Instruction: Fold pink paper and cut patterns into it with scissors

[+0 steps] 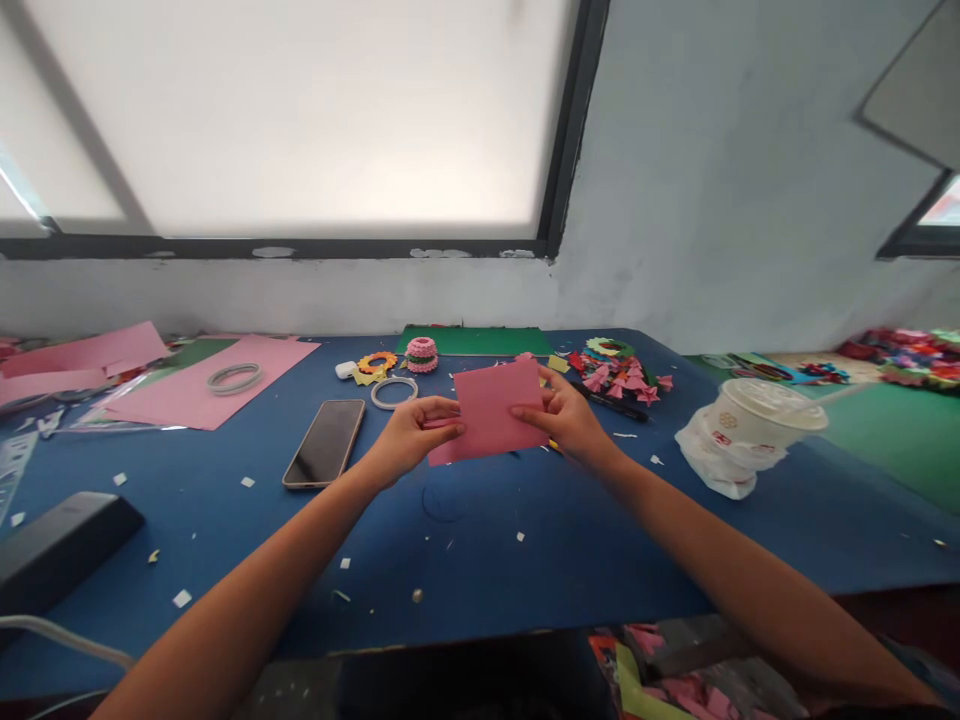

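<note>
Pink paper, one sheet (495, 405), is held near the middle of the frame, raised just over the blue worktop (465, 570). I have both hands gripping it: the left hand (412, 435) pinches its left edge, the right hand (568, 415) its right side, thumb laid across the front.

Close by on the left I count one phone (325, 445) and one white ring (394, 406); behind stand one pink-and-green stack of rings (421, 355) and one orange scalloped ring (377, 362). Right of the sheet, a dark pen (619, 403) lies beside a cluster of pink paper pieces (619, 375), too tangled for me to count. One lidded cup (765, 415), wrapped in plastic and holding a straw, limits my right side; one black box (67, 540) sits at lower left. A second white ring (232, 390) rests on pink sheets at upper left.

My room runs from the hands to the front edge, among small white scraps, with both forearms crossing that edge. At the back, a green sheet (476, 341) lies near the wall.
</note>
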Action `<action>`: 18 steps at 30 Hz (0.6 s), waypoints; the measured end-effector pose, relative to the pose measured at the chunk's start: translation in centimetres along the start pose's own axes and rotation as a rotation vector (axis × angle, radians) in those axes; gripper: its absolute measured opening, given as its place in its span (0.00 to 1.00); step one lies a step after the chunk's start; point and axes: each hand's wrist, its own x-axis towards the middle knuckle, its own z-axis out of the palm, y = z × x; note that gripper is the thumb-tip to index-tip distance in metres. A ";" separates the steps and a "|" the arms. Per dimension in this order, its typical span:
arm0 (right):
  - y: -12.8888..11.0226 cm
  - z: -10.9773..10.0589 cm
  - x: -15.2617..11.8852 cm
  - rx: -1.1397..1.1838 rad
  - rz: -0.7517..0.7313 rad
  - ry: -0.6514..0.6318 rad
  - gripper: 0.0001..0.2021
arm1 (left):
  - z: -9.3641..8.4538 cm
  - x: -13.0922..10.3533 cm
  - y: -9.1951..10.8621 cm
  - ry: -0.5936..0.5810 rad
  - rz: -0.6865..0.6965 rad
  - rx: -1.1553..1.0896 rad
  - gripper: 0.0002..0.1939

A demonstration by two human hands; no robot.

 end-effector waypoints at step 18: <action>3.5 -0.5 -0.7 -0.716 -0.147 -0.445 0.03 | -1.1 0.1 -2.4 -0.400 0.062 0.799 0.12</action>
